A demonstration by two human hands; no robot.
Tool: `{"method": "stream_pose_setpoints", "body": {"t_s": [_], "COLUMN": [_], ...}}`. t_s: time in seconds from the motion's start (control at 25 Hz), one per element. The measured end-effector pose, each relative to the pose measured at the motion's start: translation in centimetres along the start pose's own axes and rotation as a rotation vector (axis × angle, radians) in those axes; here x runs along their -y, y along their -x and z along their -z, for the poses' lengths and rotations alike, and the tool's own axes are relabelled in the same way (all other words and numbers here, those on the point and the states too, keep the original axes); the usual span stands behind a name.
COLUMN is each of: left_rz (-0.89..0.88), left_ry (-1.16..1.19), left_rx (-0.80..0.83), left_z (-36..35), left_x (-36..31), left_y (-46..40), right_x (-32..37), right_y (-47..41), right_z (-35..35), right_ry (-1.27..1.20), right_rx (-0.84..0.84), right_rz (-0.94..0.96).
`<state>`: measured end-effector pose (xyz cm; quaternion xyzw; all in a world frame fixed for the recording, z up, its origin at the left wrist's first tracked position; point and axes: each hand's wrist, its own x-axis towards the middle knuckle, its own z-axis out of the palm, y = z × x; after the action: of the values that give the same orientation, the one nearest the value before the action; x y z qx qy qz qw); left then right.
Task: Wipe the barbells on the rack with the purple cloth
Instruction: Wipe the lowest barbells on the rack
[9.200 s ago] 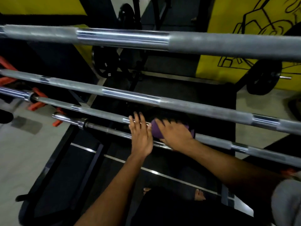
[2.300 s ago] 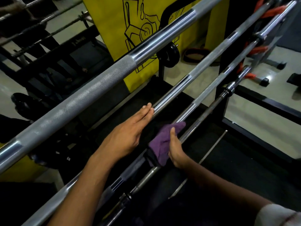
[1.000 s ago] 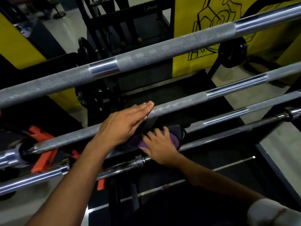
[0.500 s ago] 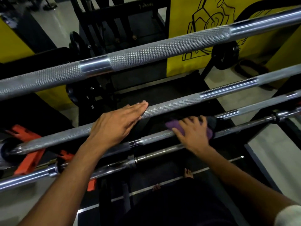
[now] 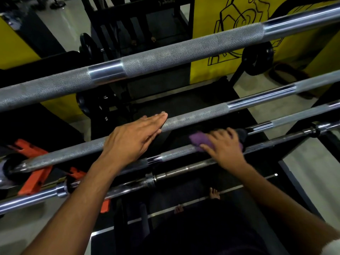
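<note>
Several steel barbells lie one below another on a black rack. My left hand [image 5: 135,139] rests flat, fingers straight, on the knurled second barbell [image 5: 195,117]. My right hand [image 5: 223,147] presses the purple cloth [image 5: 199,140] onto the third barbell [image 5: 176,153], fingers spread over the cloth, which wraps the bar. The thick top barbell [image 5: 174,54] crosses the view above both hands. The lowest barbell [image 5: 171,174] runs just under my right wrist.
Orange rack parts [image 5: 35,173] sit at the lower left by the bar ends. A yellow wall panel with a black drawing [image 5: 230,21] stands behind. Black weight plates [image 5: 257,58] hang at the right, and my bare toes [image 5: 214,194] show below on the black floor.
My right hand has slid the purple cloth to the right along the third barbell over the last second. My left hand stays on the second barbell.
</note>
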<state>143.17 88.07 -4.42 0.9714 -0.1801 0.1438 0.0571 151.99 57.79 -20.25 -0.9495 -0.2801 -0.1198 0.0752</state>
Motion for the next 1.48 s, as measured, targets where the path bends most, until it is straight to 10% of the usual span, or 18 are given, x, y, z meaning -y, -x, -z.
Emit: {"method": "stream_pose_setpoints", "body": {"t_s": [0.2,0.92,1.28,1.48], "left_rz": [0.005,0.450,0.458,0.449], "left_ry": [-0.040,-0.198,-0.186,-0.200], "left_rx": [-0.020,-0.033,-0.108,-0.130], "left_z": [0.4,2.5,2.0,1.7], "left_x": [-0.1,4.6,4.2,4.5], "left_y": [0.1,10.7,10.6,10.8], "right_x": [-1.0,15.3,18.0,15.4], "right_y": [0.6,-5.3,-7.7,-4.3], "right_z": [0.6,-1.0,-0.6,-1.1], "right_ry": [-0.014,-0.039,-0.158,-0.066], "right_rx": [-0.013,0.241,0.459,0.237], "right_rz": [-0.156,0.617,0.185,0.565]}}
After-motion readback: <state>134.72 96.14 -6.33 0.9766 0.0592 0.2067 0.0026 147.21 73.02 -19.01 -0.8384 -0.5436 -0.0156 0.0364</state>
